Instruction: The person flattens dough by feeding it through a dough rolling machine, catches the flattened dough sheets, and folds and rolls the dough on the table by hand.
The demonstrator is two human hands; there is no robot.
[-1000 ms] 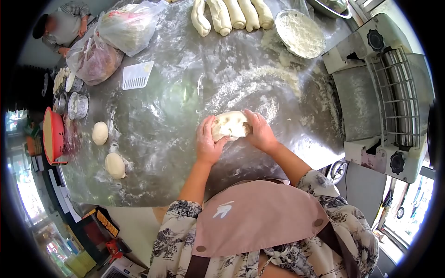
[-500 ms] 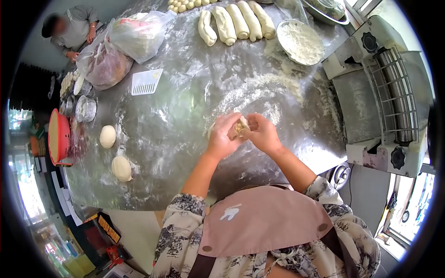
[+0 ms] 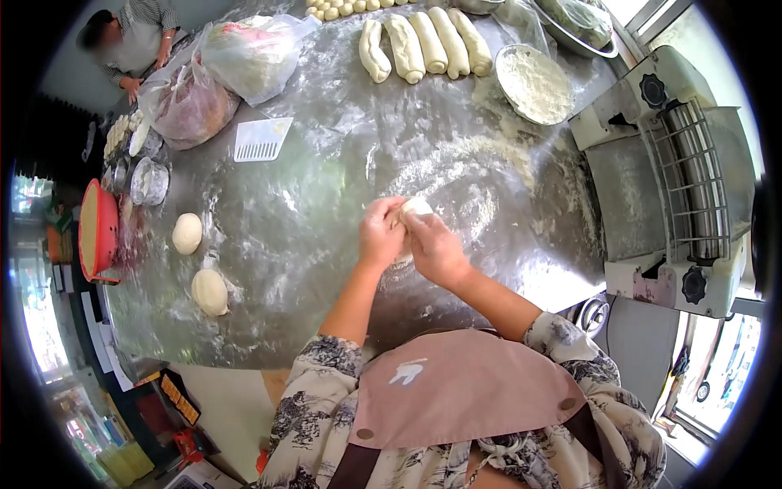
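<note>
Both of my hands are closed around one filled dough bun (image 3: 416, 207), above the middle of the floured metal table. My left hand (image 3: 382, 233) wraps its left side, and the fingers of my right hand (image 3: 437, 251) pinch it from the right. Pale dough shows above the fingertips; most of the bun is hidden by my hands. Off to the left, two smooth round dough buns (image 3: 187, 234) lie one in front of the other. White flour (image 3: 481, 175) is smeared over the metal just beyond my hands.
Several long dough rolls (image 3: 428, 45) lie at the back, beside a bowl of flour (image 3: 535, 84). A dough roller machine (image 3: 692, 179) stands at right. Plastic bags (image 3: 252, 61), a white scraper (image 3: 262, 139) and a red basin (image 3: 99, 228) are at left. Another person (image 3: 134, 41) stands far left.
The opening with yellowish filling between my fingers no longer shows; pale dough now faces up there. My right hand has turned over the bun and moved slightly down and left. The view has shifted slightly.
</note>
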